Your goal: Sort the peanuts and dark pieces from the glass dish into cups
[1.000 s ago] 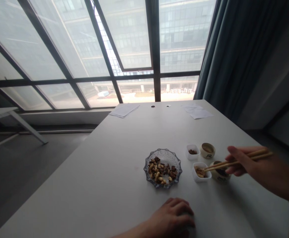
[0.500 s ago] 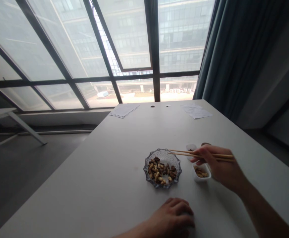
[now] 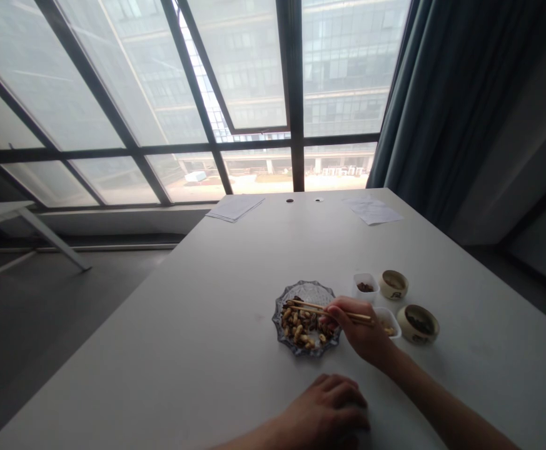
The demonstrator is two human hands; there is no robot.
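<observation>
A pair of wooden chopsticks (image 3: pixel 313 308) is pinched in my right hand (image 3: pixel 359 328). Their tips are over the left part of a scalloped glass dish (image 3: pixel 306 289), among peanuts (image 3: pixel 296 331) and dark brown pieces whose kind I cannot make out. Part of the dish's right side is covered by the hand. My left hand (image 3: pixel 326 403) rests on the table nearer to me, below the dish, fingers bent loosely downward and no object visible in it. Just beyond my right hand stands a small white tub (image 3: pixel 396 331) with peanuts, partly hidden by the wrist.
Behind that tub stands another white tub (image 3: pixel 365 289) with dark pieces. Two beige ceramic bowls (image 3: pixel 393 287) with dark marks are to the right; the nearer holds something dark. Papers (image 3: pixel 235 208) and more sheets (image 3: pixel 373 210) lie at the far end of the white table (image 3: pixel 197 312).
My right hand has moved left with the chopsticks, from above the small tubs to the glass dish, uncovering the ceramic bowls. My left hand has stayed in place.
</observation>
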